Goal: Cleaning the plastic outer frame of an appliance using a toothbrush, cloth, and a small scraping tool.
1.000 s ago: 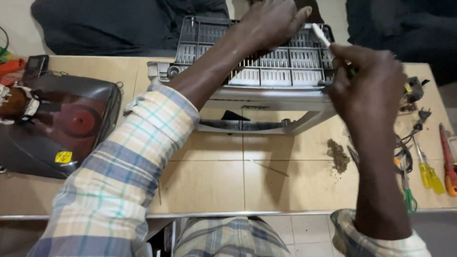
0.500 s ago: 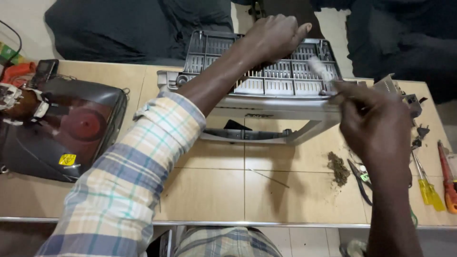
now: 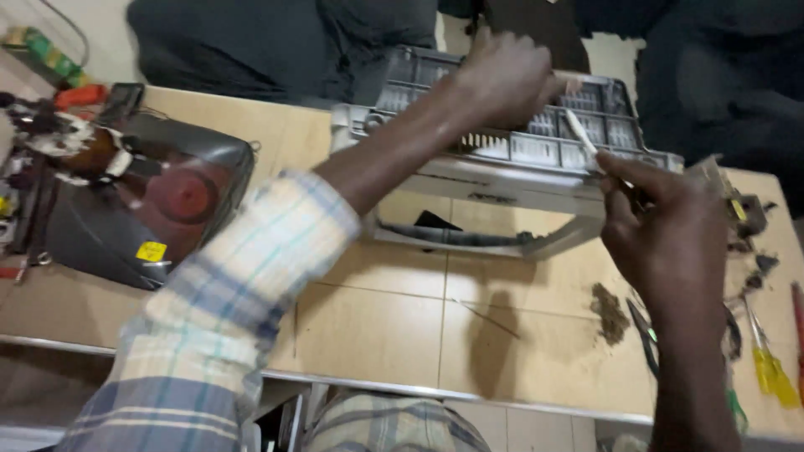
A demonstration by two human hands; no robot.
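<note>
In the head view, a grey slatted appliance housing (image 3: 511, 146) is propped at the far edge of the counter (image 3: 377, 335). It is steadied from above by the left hand (image 3: 507, 79), fingers curled shut on its top edge. A thin white stick-like tool (image 3: 580, 134) is pinched closed in the right hand (image 3: 662, 222), its tip at the slats. Cleaning of the grille appears to be under way; a steady housing and fine tip control are judged necessary. A small dust pile (image 3: 611, 311) lies beside yellow-handled screwdrivers (image 3: 769, 368).

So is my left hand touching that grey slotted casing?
Touching. The head view shows the left hand pressed down on top of the grey slotted casing, no gap visible.
</note>
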